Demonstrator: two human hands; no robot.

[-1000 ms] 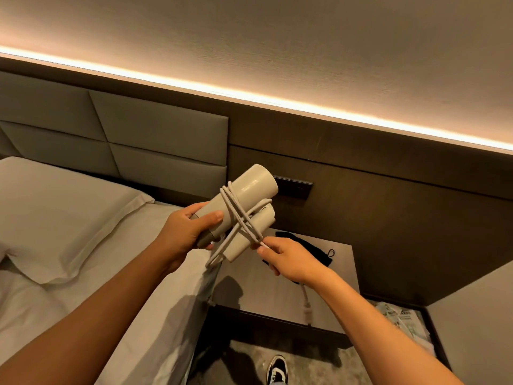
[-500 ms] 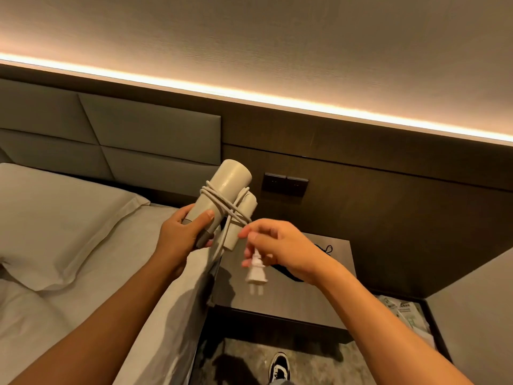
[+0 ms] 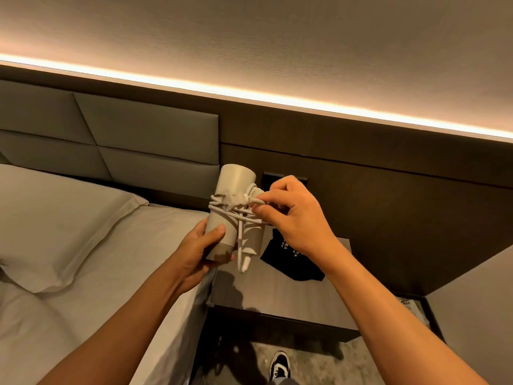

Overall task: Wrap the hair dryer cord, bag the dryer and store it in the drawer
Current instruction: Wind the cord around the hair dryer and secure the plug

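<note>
A cream hair dryer (image 3: 231,190) stands upright in the air above the gap between bed and nightstand. My left hand (image 3: 204,247) grips its lower end. Its white cord (image 3: 230,211) is wound several times around the barrel and folded handle. My right hand (image 3: 288,215) pinches the end of the cord against the right side of the dryer, and the plug lies across the wraps near the top. A black drawstring bag (image 3: 291,263) lies flat on the nightstand (image 3: 277,295) below my right wrist, partly hidden by it.
The bed (image 3: 83,273) with a pillow (image 3: 55,218) fills the left. A dark switch panel (image 3: 268,176) sits on the wood wall behind my right hand. A bin with papers (image 3: 413,309) stands to the right of the nightstand. My shoe (image 3: 280,366) is on the carpet below.
My right hand has lifted the plug from below the dryer up to the wraps on its right side. The dryer has turned more upright in my left hand.
</note>
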